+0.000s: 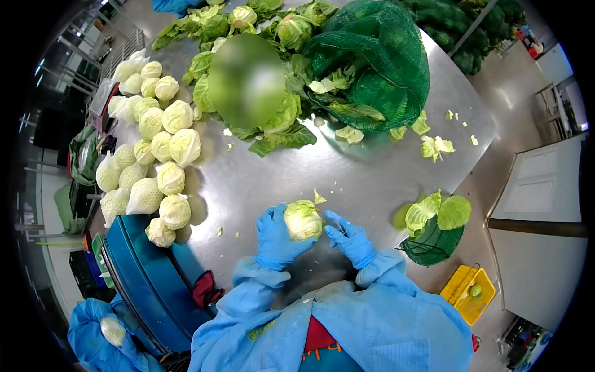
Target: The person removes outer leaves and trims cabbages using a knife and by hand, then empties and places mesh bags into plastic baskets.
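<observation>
Gloved in blue, my left hand (277, 240) is wrapped round the left and lower side of a pale green cabbage head (303, 221) above the metal table (248, 180). My right hand (349, 237), also in a blue glove, is just right of the cabbage, apart from it. Its fingers are bent toward the cabbage; whether they pinch something small cannot be made out. A small leaf scrap (319, 197) lies just beyond the cabbage.
Trimmed cabbages (178, 116), some in white foam nets (145, 196), stand at the left. Loose leaves (285, 124) and a green mesh sack (384, 68) lie at the back. A leaf-topped green basket (434, 244), a yellow crate (469, 294) and a blue bin (152, 273) are nearby. Another person's sleeve (93, 319) shows lower left.
</observation>
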Tool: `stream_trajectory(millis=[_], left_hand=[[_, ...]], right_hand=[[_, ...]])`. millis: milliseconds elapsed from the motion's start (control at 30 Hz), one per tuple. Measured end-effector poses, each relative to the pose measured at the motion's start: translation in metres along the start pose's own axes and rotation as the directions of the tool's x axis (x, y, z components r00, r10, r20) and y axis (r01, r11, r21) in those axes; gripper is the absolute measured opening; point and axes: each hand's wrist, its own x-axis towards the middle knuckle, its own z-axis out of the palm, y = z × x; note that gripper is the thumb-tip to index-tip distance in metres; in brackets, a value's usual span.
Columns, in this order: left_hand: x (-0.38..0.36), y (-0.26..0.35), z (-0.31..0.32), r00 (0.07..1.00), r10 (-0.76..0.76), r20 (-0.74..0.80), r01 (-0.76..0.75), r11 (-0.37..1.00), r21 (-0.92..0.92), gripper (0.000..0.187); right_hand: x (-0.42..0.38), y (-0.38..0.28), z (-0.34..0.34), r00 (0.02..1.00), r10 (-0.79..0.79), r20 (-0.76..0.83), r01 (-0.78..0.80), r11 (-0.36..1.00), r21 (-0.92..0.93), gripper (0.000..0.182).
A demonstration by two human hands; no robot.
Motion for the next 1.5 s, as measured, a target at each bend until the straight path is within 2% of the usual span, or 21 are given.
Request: stream_trajectory(millis=[100, 200, 300, 400, 500, 600, 700, 800, 900, 1000, 1033, 1100, 1133, 1167, 1267, 1367, 1467, 1500], left_hand=[[-0.004, -0.005, 0.021, 0.982, 0.088, -0.166, -0.082, 0.996, 0.043, 0.102], [-0.005, -0.012, 0.021, 0.976, 0.186, -0.112, -0.188, 0.982, -0.006, 0.102], [0.001, 0.005, 0.011, 0.999, 0.015, 0.037, -0.014, 0.999, -0.032, 0.097], [0.0, 0.009, 0.024, 0.991, 0.034, -0.132, -0.041, 0.998, -0.049, 0.089], [0.002, 0.009, 0.031, 0.979, 0.046, -0.197, -0.1, 0.956, -0.276, 0.087], [0.003, 0.007, 0.036, 0.984, 0.021, -0.179, -0.1, 0.891, -0.444, 0.089], [0.003, 0.006, 0.041, 0.973, 0.061, -0.224, -0.135, 0.934, -0.332, 0.091], [0.001, 0.008, 0.045, 0.952, 0.091, -0.291, -0.145, 0.975, -0.167, 0.09], [0.002, 0.012, 0.047, 0.95, 0.071, -0.302, -0.11, 0.987, -0.114, 0.091], [0.008, 0.013, 0.05, 0.963, 0.003, -0.269, -0.087, 0.949, -0.303, 0.088], [0.006, 0.012, 0.052, 0.95, 0.014, -0.311, -0.09, 0.968, -0.232, 0.087], [0.003, 0.009, 0.058, 0.953, 0.03, -0.3, -0.059, 0.995, -0.086, 0.094], [0.002, 0.009, 0.056, 0.973, 0.01, -0.232, -0.025, 0.998, -0.06, 0.099], [0.002, 0.012, 0.053, 0.988, -0.005, -0.155, -0.002, 0.999, -0.042, 0.104], [-0.002, 0.02, 0.048, 0.99, -0.088, -0.111, 0.083, 0.995, -0.047, 0.106], [0.0, 0.016, 0.058, 0.978, -0.048, -0.203, 0.04, 0.998, -0.043, 0.107], [-0.004, 0.024, 0.055, 0.979, -0.129, -0.157, 0.125, 0.991, -0.036, 0.108], [-0.004, 0.023, 0.054, 0.978, -0.127, -0.168, 0.12, 0.992, -0.048, 0.108]], right_hand=[[0.003, 0.011, 0.005, 0.984, -0.163, -0.077, 0.134, 0.947, -0.292, 0.038], [0.0, 0.013, 0.003, 0.908, -0.398, -0.127, 0.214, 0.705, -0.676, 0.036], [-0.01, -0.004, 0.0, 0.944, -0.329, -0.004, 0.229, 0.665, -0.711, 0.039], [-0.01, -0.002, 0.002, 0.941, -0.337, 0.023, 0.274, 0.72, -0.638, 0.042], [0.005, 0.003, -0.008, 0.969, -0.193, 0.152, 0.244, 0.819, -0.519, 0.045], [0.019, 0.016, -0.006, 0.952, -0.245, 0.184, 0.306, 0.734, -0.606, 0.045], [0.025, 0.013, -0.008, 0.963, -0.188, 0.192, 0.269, 0.688, -0.674, 0.043], [0.023, -0.006, -0.008, 0.955, -0.203, 0.217, 0.296, 0.589, -0.752, 0.056], [0.023, -0.013, -0.006, 0.966, -0.168, 0.195, 0.257, 0.592, -0.764, 0.059], [0.017, -0.01, 0.003, 0.977, -0.203, 0.068, 0.195, 0.707, -0.68, 0.05], [0.017, -0.01, 0.003, 0.983, -0.173, 0.063, 0.168, 0.71, -0.683, 0.052], [0.021, 0.004, 0.001, 0.988, -0.151, 0.034, 0.136, 0.742, -0.656, 0.057], [0.023, 0.011, -0.001, 0.988, -0.152, 0.0, 0.119, 0.772, -0.624, 0.058], [0.026, 0.011, -0.003, 0.985, -0.167, 0.038, 0.15, 0.741, -0.654, 0.058], [0.031, 0.011, -0.014, 0.972, -0.215, 0.092, 0.212, 0.641, -0.737, 0.057], [0.027, 0.004, -0.005, 0.953, -0.302, 0.029, 0.197, 0.541, -0.817, 0.055], [0.039, 0.021, -0.007, 0.916, -0.373, -0.147, 0.123, 0.611, -0.782, 0.051], [0.039, 0.021, -0.009, 0.92, -0.373, -0.117, 0.172, 0.657, -0.734, 0.05]])
